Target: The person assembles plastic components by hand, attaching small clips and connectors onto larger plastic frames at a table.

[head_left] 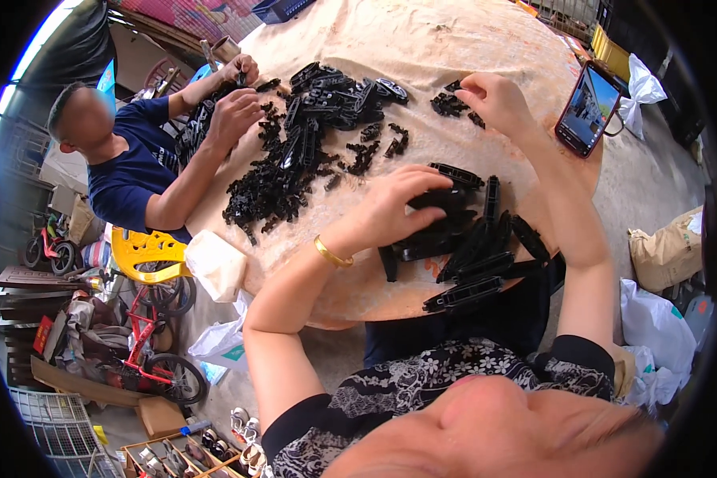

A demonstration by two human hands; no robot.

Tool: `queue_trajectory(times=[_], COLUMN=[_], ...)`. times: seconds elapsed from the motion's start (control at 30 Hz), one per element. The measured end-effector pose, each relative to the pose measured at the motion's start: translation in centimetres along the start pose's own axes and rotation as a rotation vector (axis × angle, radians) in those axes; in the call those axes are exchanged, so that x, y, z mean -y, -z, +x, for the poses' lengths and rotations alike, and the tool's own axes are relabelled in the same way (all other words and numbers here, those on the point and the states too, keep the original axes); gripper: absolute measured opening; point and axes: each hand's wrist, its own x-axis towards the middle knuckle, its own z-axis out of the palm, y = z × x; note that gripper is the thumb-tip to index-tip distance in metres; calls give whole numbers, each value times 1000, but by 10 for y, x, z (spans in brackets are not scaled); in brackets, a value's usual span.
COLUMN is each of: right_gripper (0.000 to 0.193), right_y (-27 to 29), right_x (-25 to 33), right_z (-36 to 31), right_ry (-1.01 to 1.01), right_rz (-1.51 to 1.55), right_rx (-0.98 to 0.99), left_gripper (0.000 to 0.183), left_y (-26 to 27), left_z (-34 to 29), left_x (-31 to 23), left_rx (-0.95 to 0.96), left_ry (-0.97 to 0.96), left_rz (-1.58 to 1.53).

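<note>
Along the near edge of the table (350, 307), long black parts (472, 245) are lying in a loose fan, probably gathered there to be close to the body; over them the left hand (406, 205) is resting palm down, perhaps steadying the heap, its thumb and fingers standing apart around dark plastic; whether it is gripping a part, I cannot tell; its elbow is bending outward, a gold bracelet (332, 252) circling the wrist.

Beyond, a phone (588, 110) is leaning at the right rim, seemingly angled for viewing; the right hand (490, 99) is hanging beside small black pieces (446, 104), forearm stretching forward, wrist bending left, fingers drawing together toward the thumb; any piece between the tips is not showing clearly.

Farther left, a larger black pile (320, 95) is spreading between both workers, likely for sharing; a co-worker's hands (235, 115) are working beside it.
</note>
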Motion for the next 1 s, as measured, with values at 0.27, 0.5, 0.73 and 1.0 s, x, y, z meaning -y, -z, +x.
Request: queue_trajectory(times=[0.27,0.5,0.73,1.0], right_gripper=[22,14,11,11], right_y=[-16,-15,-9,-20], right_x=[-17,2,16,71], right_z=[2,-3,-10,-36], right_ry=[-100,-75,29,234], right_rz=[-389,-120,-5,531], right_rx=[105,139,-156,-129], left_gripper=[30,25,41,23], left_y=[33,38,20,7], left_z=[49,63,52,20], left_x=[61,129,71,61], left_rx=[-256,-262,-541,-436], left_ry=[205,398,430,574], left_rz=[491,695,-3,-1367])
